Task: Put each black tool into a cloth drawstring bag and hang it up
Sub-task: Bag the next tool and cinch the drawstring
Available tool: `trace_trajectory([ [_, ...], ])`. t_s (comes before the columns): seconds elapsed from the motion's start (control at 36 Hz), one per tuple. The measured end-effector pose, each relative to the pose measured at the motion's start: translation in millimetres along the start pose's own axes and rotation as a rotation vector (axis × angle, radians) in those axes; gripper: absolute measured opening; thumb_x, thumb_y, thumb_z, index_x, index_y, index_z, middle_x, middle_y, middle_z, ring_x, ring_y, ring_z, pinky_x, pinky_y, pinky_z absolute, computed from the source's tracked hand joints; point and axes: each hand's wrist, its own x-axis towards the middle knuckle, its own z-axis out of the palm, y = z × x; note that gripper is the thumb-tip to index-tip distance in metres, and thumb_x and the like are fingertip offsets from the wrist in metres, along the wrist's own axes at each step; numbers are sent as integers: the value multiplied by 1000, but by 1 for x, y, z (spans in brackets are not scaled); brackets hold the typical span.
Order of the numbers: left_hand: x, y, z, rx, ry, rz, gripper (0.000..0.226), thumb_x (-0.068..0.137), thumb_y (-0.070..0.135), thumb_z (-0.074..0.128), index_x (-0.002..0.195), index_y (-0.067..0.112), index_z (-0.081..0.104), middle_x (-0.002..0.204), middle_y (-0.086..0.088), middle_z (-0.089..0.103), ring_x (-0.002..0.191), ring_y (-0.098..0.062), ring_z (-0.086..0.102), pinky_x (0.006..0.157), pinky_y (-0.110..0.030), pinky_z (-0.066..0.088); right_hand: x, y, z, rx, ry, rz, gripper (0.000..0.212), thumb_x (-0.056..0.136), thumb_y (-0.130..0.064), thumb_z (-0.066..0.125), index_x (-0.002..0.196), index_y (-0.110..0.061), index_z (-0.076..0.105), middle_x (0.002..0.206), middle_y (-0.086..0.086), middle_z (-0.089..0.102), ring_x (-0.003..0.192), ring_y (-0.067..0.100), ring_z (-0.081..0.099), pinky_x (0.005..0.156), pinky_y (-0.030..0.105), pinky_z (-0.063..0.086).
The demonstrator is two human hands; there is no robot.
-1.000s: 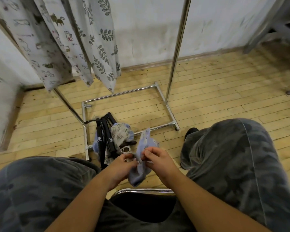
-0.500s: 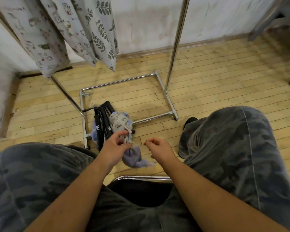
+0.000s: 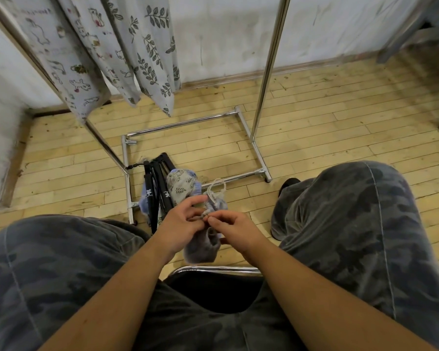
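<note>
Left hand (image 3: 185,221) and right hand (image 3: 235,229) pinch the gathered neck of a grey-blue cloth drawstring bag (image 3: 200,249) (cord (image 3: 214,188) looped beyond); slim black tools (image 3: 150,196) lie lengthwise ahead-left, nearer the left hand.

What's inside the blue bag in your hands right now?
Nothing of the inside shows. The blue bag is gathered at its neck, pinched by the left hand and right hand, its cord looping above. Cloth covers whatever it holds.

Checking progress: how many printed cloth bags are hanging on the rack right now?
3, side by side at upper left: an animal-print bag leftmost, a second animal-print bag in the middle, a leaf-print bag rightmost. More may hang out of frame.
</note>
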Motion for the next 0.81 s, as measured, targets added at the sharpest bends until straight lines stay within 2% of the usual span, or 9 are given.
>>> trace_trajectory([
  [0.11,1,-1,1,-17,42,-5,60,91,-1,71,139,33,58,122,2,71,105,-4,69,83,-15,55,3,3,-2,-81,65,-37,14,97,-8,67,107,-7,78,97,4,76,83,5,70,73,16,55],
  [0.19,3,-3,1,-32,85,-14,59,92,3,72,140,35,57,121,5,70,108,-5,67,86,-19,56,6,7,-3,-148,107,-22,16,96,-11,70,109,-7,78,93,5,77,80,11,71,75,19,57],
  [0.28,5,-4,1,-16,143,-34,63,92,-8,61,138,35,58,120,6,68,107,-9,66,92,-35,60,9,11,-3,-281,151,-22,16,94,-19,73,108,-16,81,93,-2,77,82,6,69,76,19,53],
  [0.39,7,-7,-2,-9,227,-63,50,94,-10,53,114,34,66,118,1,68,102,-14,67,87,-39,60,8,8,-6,-421,222,-19,16,94,-26,71,106,-23,82,90,-11,75,80,-2,64,73,11,49],
  [0.44,10,-12,-5,40,257,-56,46,94,-6,52,101,35,70,111,-3,72,87,-21,68,77,-44,59,6,6,-9,-486,261,-10,19,94,-27,70,108,-24,81,98,-9,76,81,0,63,71,7,47],
  [0.53,11,-15,-7,106,255,-62,49,93,-4,49,98,37,75,97,-16,75,63,-27,57,57,-37,49,6,4,-11,-535,294,-16,21,95,-26,68,113,-24,80,107,-5,77,79,1,60,60,-2,39],
  [0.69,8,-12,-3,172,226,-31,54,94,-8,48,123,31,72,95,-5,75,49,-8,51,46,-16,41,1,1,-11,-620,266,-48,43,89,-6,66,129,-21,72,120,1,73,103,16,67,87,18,49],
  [0.75,8,-10,-2,202,220,-26,57,94,-8,47,130,31,69,112,-7,74,62,-10,64,52,-15,45,0,2,-10,-618,256,-71,50,86,1,63,131,-22,71,108,2,70,99,18,64,86,23,52],
  [0.81,8,-12,-2,220,205,-12,60,93,-8,48,135,31,66,123,-7,71,86,-25,71,65,-29,56,3,4,-9,-645,251,-69,61,84,2,62,138,-26,64,106,1,57,103,20,60,89,25,51],
])
